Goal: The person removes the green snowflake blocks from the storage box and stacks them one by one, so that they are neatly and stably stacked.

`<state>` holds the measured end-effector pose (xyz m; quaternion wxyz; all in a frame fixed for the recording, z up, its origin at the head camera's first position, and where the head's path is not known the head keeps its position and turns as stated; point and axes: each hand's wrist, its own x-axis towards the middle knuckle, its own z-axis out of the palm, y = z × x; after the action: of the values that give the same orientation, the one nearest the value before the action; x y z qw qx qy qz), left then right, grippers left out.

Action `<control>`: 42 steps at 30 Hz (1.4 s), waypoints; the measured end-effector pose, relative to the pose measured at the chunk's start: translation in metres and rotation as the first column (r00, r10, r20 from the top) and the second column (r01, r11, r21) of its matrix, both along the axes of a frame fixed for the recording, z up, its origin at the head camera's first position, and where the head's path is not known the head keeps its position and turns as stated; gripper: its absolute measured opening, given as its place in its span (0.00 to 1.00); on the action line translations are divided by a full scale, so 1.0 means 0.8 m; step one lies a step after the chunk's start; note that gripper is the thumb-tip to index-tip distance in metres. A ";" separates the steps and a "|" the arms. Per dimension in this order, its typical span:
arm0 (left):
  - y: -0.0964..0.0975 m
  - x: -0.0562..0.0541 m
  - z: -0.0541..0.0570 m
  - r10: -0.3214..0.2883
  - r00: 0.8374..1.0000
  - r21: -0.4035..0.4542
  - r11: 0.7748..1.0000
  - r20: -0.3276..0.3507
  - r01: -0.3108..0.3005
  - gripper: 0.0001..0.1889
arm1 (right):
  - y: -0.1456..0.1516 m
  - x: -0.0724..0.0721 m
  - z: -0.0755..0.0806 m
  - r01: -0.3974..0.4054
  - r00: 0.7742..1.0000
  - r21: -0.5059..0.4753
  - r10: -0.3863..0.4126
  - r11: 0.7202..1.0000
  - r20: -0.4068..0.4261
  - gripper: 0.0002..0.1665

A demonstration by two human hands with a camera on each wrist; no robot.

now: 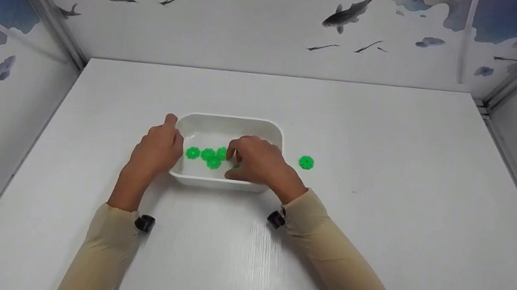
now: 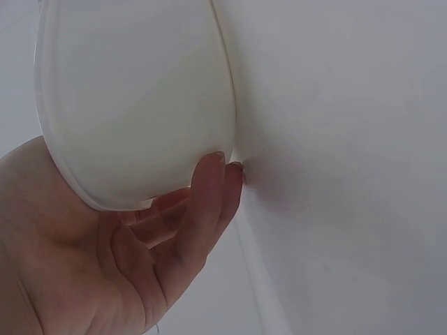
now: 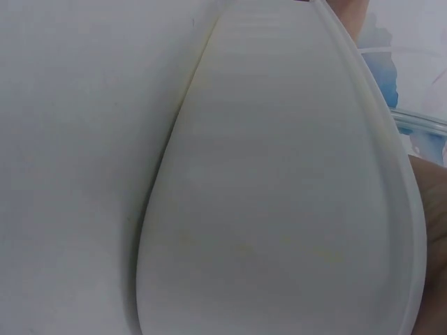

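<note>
Tray [image 1: 222,185] holds green discs [image 1: 214,162], clear of its far rim [image 1: 232,117].

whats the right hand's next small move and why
Probably to pinch the green piece partly showing between its thumb and fingers: the right hand reaches into the white tray, thumb and fingertips apart, and the left hand grips the tray's end.
</note>
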<state>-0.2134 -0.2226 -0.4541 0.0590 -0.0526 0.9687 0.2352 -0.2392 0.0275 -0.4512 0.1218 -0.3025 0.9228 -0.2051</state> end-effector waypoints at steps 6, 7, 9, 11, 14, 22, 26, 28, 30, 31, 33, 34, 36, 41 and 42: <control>-0.001 0.000 -0.002 -0.001 1.000 0.004 1.000 -0.023 0.001 0.27 | 0.001 0.000 0.002 0.002 1.000 -0.013 -0.002 1.000 0.016 0.12; 0.000 0.000 -0.002 0.000 1.000 0.006 1.000 -0.026 0.000 0.27 | 0.002 0.001 0.003 -0.002 1.000 -0.006 0.002 1.000 0.015 0.12; 0.000 0.000 -0.002 0.002 1.000 0.011 1.000 -0.029 -0.002 0.27 | 0.003 0.002 0.005 -0.009 1.000 0.018 0.009 1.000 0.005 0.16; 0.000 0.000 -0.001 0.001 1.000 0.013 1.000 -0.030 0.000 0.27 | 0.005 0.003 0.008 -0.016 1.000 0.048 0.016 0.999 -0.008 0.19; 0.000 0.000 0.000 -0.005 0.999 0.011 1.000 -0.033 0.005 0.27 | 0.008 0.004 0.013 -0.013 1.000 0.077 0.014 0.997 -0.012 0.19; 0.000 0.000 0.000 -0.009 0.999 0.010 1.000 -0.032 0.009 0.26 | 0.006 0.005 0.015 0.012 1.000 0.073 -0.013 0.997 0.012 0.12; 0.000 0.001 -0.001 -0.007 0.999 0.007 1.000 -0.035 0.007 0.26 | 0.005 0.006 0.014 0.012 1.000 0.072 -0.014 0.997 0.015 0.13; 0.000 0.001 -0.001 -0.005 0.999 0.004 1.000 -0.035 0.005 0.26 | 0.004 0.007 0.013 0.011 1.000 0.074 -0.012 0.997 0.018 0.13; 0.000 0.001 -0.002 -0.005 0.999 0.005 1.000 -0.036 0.005 0.26 | 0.004 0.006 0.012 0.004 1.000 0.074 -0.006 0.997 0.018 0.14; -0.001 0.001 -0.003 -0.006 0.999 0.005 1.000 -0.037 0.006 0.25 | 0.004 0.006 0.012 0.001 1.000 0.074 -0.002 0.997 0.019 0.15; -0.001 0.001 -0.003 -0.014 0.999 0.007 1.000 -0.048 0.015 0.25 | 0.005 0.005 0.011 -0.011 1.000 0.078 0.010 0.997 0.013 0.15; -0.002 0.001 -0.004 -0.019 0.998 0.007 1.000 -0.056 0.019 0.25 | 0.005 0.005 0.011 -0.017 1.000 0.080 0.016 0.997 0.005 0.16; -0.002 0.002 -0.005 -0.028 0.997 0.006 1.000 -0.071 0.029 0.24 | 0.005 0.003 0.011 -0.020 1.000 0.079 0.020 0.997 -0.006 0.17; -0.001 0.002 -0.004 -0.035 0.996 0.005 0.999 -0.081 0.035 0.24 | 0.005 0.002 0.009 -0.031 0.999 0.076 0.034 0.997 -0.031 0.21; -0.001 0.002 -0.003 -0.033 0.997 0.008 0.999 -0.076 0.034 0.25 | 0.005 0.002 0.009 -0.034 0.999 0.075 0.036 0.997 -0.029 0.22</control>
<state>-0.2117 -0.2234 -0.4566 0.0262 -0.0270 0.9700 0.2402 -0.2373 0.0318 -0.4438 0.1227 -0.3170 0.9261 -0.1640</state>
